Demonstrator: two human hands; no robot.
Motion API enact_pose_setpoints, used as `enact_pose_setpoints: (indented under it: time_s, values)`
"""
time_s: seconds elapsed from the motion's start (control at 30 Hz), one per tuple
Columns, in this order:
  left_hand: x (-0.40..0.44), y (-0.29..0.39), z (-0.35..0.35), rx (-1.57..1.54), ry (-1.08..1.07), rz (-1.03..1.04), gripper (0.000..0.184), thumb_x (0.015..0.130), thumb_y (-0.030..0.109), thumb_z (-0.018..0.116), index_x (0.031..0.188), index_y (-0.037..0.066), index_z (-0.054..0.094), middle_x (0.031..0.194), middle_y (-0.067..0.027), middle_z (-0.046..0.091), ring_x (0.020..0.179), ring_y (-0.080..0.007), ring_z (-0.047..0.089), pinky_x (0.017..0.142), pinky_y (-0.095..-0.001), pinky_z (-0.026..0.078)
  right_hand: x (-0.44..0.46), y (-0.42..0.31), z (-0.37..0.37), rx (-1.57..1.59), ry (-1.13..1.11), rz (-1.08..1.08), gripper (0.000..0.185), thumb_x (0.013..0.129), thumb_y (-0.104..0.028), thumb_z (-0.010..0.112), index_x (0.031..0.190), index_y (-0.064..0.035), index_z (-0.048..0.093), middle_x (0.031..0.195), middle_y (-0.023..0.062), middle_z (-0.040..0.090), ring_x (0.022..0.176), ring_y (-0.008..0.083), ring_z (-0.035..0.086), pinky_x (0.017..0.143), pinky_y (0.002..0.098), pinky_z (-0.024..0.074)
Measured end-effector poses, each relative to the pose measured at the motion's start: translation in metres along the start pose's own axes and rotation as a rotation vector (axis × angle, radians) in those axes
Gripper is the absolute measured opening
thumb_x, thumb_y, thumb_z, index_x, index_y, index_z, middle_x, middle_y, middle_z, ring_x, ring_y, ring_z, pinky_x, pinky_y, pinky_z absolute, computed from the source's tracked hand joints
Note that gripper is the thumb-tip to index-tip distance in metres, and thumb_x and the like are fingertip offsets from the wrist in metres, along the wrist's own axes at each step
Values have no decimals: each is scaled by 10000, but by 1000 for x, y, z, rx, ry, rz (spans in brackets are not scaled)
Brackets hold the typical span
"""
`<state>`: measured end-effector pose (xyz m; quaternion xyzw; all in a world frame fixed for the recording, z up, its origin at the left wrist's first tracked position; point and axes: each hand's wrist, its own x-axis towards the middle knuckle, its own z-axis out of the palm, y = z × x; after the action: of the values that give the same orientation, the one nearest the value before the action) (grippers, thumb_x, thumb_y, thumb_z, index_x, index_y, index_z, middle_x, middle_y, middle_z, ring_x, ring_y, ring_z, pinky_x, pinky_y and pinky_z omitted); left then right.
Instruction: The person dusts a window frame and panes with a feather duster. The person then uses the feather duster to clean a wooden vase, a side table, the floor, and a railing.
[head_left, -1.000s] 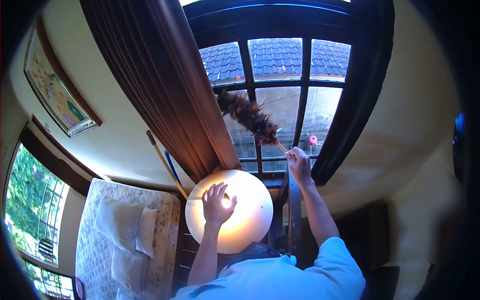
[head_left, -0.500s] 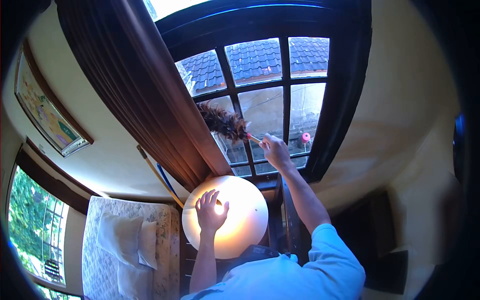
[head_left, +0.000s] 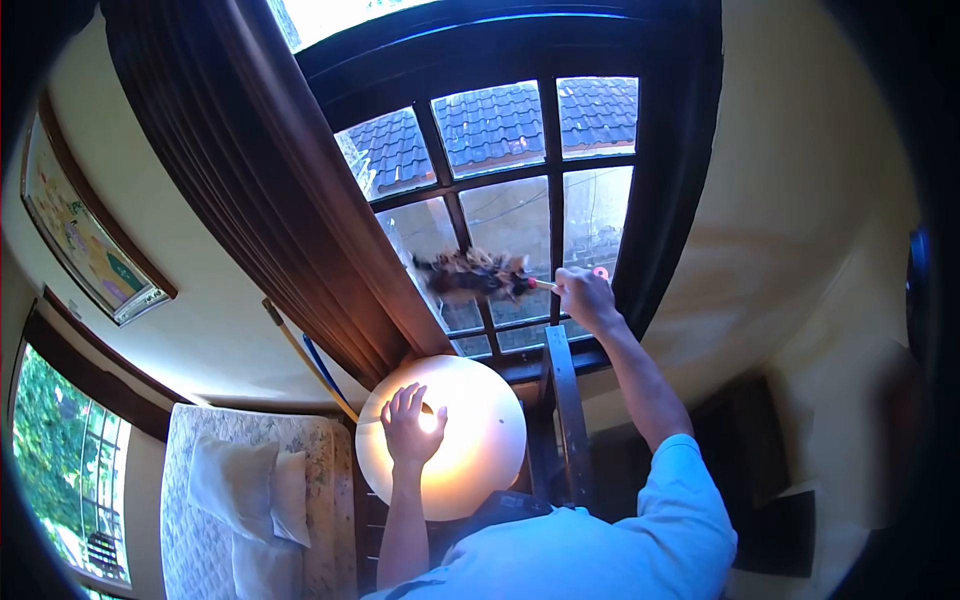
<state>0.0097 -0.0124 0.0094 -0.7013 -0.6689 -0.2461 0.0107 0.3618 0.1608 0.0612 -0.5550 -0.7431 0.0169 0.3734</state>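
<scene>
My right hand (head_left: 586, 297) is closed around the handle of a feather duster (head_left: 474, 275). The duster's brown feathers point left, in front of the lower panes of a dark-framed window (head_left: 553, 220), and look blurred by motion. My left hand (head_left: 411, 428) is over the top of a round, lit lampshade (head_left: 478, 425), fingers spread beside the glowing opening. Whether the left palm presses on the shade I cannot tell.
A brown curtain (head_left: 285, 190) hangs left of the window. Below left is a bed (head_left: 195, 510) with pillows (head_left: 232, 480). A yellow pole (head_left: 310, 360) leans by the curtain, and a framed picture (head_left: 90, 230) hangs on the wall. A blue-grey upright rail (head_left: 566, 400) stands right of the lamp.
My right hand has moved right and slightly down with the feather duster, which now lies more level across the lower panes. My left hand keeps its place over the lampshade.
</scene>
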Motion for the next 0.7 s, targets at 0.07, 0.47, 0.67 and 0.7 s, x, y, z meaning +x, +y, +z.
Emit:
enact_pose_setpoints:
  time_s: [0.07,0.47,0.67,0.7]
  values:
    - [4,0,0,2,6,2,528,856,415,694,1272,99,621,1364,-76,577,1346,-281,467,1166,-511,270,-4,-2,-12,18,62,22,102,888,-125,692,868,-53,623,800,177,653,787,393,668,668,494,501]
    - [3,1,-1,-8,-13,-15,534,857,424,692,1280,105,623,1368,-75,573,1354,-275,458,1170,-504,265,-35,13,-16,140,234,149,133,862,-138,732,876,-50,633,787,138,680,762,351,686,651,437,522]
    - [1,-2,2,3,5,-2,531,860,420,693,1285,112,616,1387,-75,557,1364,-270,445,1172,-505,263,-22,-15,10,294,209,143,133,870,-143,720,875,-44,632,784,153,677,744,355,682,642,438,513]
    - [2,-2,1,-2,-3,-5,534,862,422,692,1290,113,612,1389,-75,555,1366,-269,443,1173,-506,263,-16,-16,31,314,223,131,144,876,-162,714,868,-46,629,786,154,677,743,360,680,641,444,509]
